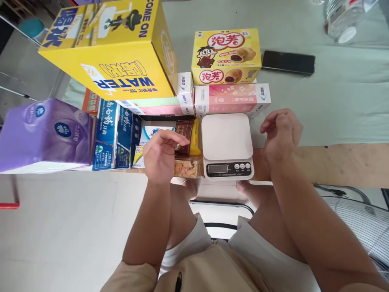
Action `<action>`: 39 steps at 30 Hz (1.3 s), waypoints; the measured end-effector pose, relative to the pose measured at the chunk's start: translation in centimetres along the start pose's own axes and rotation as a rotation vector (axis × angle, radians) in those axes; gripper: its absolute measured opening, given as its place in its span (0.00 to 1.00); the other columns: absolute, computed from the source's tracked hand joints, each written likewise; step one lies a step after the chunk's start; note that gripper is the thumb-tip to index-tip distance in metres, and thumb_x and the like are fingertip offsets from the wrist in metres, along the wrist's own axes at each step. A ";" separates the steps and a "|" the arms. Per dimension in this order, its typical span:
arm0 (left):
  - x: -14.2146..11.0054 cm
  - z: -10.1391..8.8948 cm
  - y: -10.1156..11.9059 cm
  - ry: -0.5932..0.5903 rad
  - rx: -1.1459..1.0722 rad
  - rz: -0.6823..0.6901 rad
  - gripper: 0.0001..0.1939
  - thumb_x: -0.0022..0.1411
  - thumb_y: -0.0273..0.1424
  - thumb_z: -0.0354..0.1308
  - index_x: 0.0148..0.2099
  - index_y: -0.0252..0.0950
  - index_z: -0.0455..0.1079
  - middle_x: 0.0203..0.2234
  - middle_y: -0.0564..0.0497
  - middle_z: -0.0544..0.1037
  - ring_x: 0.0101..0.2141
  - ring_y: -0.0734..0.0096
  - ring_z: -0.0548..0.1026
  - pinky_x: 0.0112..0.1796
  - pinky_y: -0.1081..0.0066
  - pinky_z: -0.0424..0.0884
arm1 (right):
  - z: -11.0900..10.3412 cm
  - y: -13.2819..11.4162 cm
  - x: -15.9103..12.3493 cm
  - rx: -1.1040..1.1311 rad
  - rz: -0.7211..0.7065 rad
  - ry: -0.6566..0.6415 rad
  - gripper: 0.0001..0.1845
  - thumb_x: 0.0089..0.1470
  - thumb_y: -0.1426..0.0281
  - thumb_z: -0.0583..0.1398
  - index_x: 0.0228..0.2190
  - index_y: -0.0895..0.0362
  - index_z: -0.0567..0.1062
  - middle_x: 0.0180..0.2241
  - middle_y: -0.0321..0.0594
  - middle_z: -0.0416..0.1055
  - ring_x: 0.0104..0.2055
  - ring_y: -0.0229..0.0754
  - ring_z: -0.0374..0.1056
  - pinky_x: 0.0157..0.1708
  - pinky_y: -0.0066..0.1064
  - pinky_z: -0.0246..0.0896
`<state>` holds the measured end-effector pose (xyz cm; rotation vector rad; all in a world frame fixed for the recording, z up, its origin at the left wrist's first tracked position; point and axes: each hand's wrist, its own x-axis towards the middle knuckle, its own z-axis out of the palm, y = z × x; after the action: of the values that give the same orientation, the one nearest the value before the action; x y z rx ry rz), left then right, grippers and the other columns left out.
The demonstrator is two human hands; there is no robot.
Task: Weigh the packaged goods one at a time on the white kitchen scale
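Note:
A white kitchen scale with a dark display panel sits at the table's front edge, between my hands. My left hand is open, fingers loosely bent, above the small packages left of the scale and holding nothing. Around it are a brown snack packet, a yellow wrapper, a clear-wrapped snack bar and a white-and-teal box. My right hand hovers to the right of the scale, its fingers loosely curled and nothing visible in them. Neither hand touches the scale.
Behind the scale lie a pink toothpaste box and a yellow puff-snack box. A large yellow carton, blue toothpaste boxes and a purple tissue pack stand left. A black phone and plastic bottle are right.

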<state>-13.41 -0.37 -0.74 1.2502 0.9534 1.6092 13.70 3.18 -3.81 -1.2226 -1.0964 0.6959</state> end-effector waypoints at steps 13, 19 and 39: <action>-4.3 -2.4 3.4 -0.063 0.573 0.236 0.21 0.74 0.45 0.55 0.31 0.39 0.75 0.22 0.51 0.76 0.26 0.69 0.73 0.30 0.66 0.67 | 3.3 -5.4 -8.5 -0.611 -0.618 -0.622 0.06 0.62 0.67 0.62 0.41 0.52 0.77 0.43 0.41 0.82 0.49 0.48 0.73 0.47 0.41 0.61; -5.1 -2.7 4.5 -0.114 0.765 0.201 0.19 0.72 0.41 0.54 0.29 0.38 0.70 0.21 0.52 0.76 0.24 0.72 0.71 0.27 0.69 0.66 | 5.9 -5.2 -11.1 -0.796 -0.662 -0.743 0.14 0.59 0.64 0.68 0.46 0.53 0.77 0.56 0.41 0.80 0.64 0.54 0.65 0.56 0.44 0.49; -4.7 2.4 3.0 -0.112 0.569 0.395 0.18 0.75 0.35 0.53 0.30 0.38 0.66 0.21 0.54 0.72 0.23 0.74 0.69 0.25 0.70 0.64 | 0.2 -2.9 -4.5 -0.867 -0.376 -0.231 0.13 0.52 0.61 0.65 0.36 0.52 0.70 0.39 0.44 0.77 0.42 0.49 0.72 0.43 0.44 0.66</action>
<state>-10.99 -5.60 1.03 1.9999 1.1943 1.5850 11.54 -1.51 -2.26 -1.5992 -1.8670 0.0388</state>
